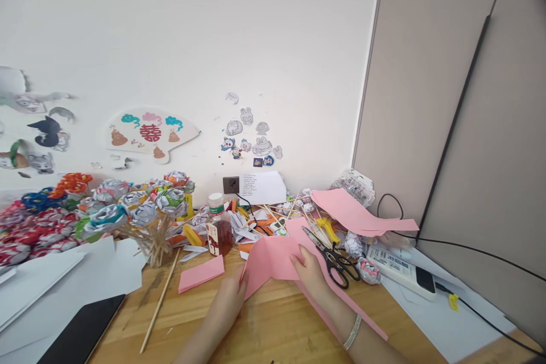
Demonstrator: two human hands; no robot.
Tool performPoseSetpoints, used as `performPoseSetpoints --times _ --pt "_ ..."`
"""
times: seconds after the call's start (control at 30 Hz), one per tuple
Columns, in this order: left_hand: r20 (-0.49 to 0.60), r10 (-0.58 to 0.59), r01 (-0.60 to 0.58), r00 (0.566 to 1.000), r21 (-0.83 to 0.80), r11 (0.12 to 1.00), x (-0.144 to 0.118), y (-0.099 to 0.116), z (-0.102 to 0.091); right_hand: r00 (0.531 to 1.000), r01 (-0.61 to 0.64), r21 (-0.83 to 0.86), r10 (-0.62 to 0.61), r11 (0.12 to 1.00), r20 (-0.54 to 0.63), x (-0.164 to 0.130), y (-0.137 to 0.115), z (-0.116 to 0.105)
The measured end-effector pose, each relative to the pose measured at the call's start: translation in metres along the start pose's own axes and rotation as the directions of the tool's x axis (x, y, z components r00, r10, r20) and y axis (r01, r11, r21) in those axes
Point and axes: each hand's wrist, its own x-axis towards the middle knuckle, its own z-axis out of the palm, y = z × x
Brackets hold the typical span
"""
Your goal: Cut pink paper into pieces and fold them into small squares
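You hold a thin, bent sheet of pink paper [271,261] between both hands, low over the light-brown wooden worktop [256,333]. Your left hand [229,294] pinches its left edge, and your right hand [310,272] grips its right part with the thumb on the upper face. A pale beaded bracelet [352,331] circles your right wrist, and more pink paper runs beneath that forearm.

Just beside your right hand lie black-handled metal scissors [340,268], blades pointing up and left. Beyond them, near a yellow tool [327,230], a larger curved pink sheet [352,211] lies across the clutter.

To the left of the held sheet, near your left hand, you have a small rectangular stack of pink paper [201,274]. Behind it stands a clear plastic bottle with a white cap and reddish-brown contents [224,232]. Further left lies a slim wooden stick [160,300], then a flat black device [83,331] by white paper sheets [115,261]. Multicoloured paper flowers on wooden stems [143,210] crowd the back left.
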Motion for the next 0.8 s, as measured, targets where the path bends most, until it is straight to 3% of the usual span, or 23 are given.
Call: performPoseSetpoints --times 0.2,0.5,0.8 --pt "0.029 -0.029 0.032 0.999 -0.134 0.99 0.006 -0.013 0.004 0.971 -0.104 0.268 0.04 0.958 0.236 0.003 0.0 -0.008" --pt "0.159 -0.145 0.195 0.977 -0.363 0.911 -0.002 0.0 -0.013 0.959 -0.166 0.437 0.041 0.884 0.28 0.009 0.013 -0.014" --pt "0.2 -0.038 0.109 0.979 -0.356 0.928 -0.006 0.009 -0.015 0.939 -0.206 0.512 0.022 0.834 0.343 0.005 0.004 -0.02"
